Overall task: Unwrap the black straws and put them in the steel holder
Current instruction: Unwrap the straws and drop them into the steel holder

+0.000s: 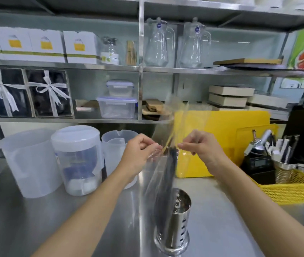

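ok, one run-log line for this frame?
phase: unwrapping | left hand: pinching clear wrapper | right hand: pinching wrapper | black straws: bundled, over steel holder

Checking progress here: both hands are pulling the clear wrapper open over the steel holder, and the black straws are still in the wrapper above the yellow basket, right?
Not quite. The head view shows the black straws hanging above the steel holder, not the yellow basket, which sits off to the right. Left hand and right hand do pinch the clear wrapper.

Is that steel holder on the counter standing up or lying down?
Upright. The steel holder stands on its base on the counter, open mouth upward, with the black straws hanging above it.
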`<state>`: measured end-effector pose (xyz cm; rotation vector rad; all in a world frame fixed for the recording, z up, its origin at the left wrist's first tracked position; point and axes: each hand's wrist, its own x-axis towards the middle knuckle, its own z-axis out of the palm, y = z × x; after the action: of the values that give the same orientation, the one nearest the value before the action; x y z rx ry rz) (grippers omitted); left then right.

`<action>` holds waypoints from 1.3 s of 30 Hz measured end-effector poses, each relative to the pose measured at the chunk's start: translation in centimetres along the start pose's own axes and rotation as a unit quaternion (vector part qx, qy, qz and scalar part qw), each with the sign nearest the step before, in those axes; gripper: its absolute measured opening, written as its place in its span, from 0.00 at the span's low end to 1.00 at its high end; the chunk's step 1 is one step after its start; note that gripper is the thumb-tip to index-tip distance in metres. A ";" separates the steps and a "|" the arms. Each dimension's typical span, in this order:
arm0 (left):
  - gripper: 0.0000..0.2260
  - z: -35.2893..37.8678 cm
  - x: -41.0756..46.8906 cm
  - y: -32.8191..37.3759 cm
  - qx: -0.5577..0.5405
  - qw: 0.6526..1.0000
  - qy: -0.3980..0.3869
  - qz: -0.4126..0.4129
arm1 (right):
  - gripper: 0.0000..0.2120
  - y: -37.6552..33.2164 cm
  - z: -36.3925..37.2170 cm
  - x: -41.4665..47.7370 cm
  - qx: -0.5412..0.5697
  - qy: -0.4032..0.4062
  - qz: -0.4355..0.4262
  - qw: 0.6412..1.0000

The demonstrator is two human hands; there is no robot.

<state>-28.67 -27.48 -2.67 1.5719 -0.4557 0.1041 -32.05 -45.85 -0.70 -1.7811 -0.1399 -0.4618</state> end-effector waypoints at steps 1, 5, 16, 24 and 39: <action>0.05 0.2 0.1 -0.2 0.007 0.999 0.034 0.003 | 0.12 0.4 -0.8 -0.1 0.002 0.021 0.008 1.000; 0.07 0.1 0.5 -0.1 -0.008 0.988 0.150 0.036 | 0.10 2.0 -3.9 -0.3 0.045 0.111 0.035 0.992; 0.09 0.3 3.0 0.8 0.114 0.965 0.229 0.059 | 0.05 3.5 -7.7 0.0 0.083 0.157 0.035 0.983; 0.08 1.8 6.7 1.7 0.141 0.948 0.281 0.056 | 0.06 0.9 -7.7 0.3 0.096 0.010 -0.021 0.995; 0.04 7.3 7.4 6.3 -0.067 0.993 -0.059 0.079 | 0.05 -3.5 -5.7 3.4 0.215 0.103 -0.205 0.949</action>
<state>-25.66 -36.11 5.24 1.4140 -0.6678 0.0997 -31.40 -50.83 4.87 -1.2634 -0.4357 -0.8452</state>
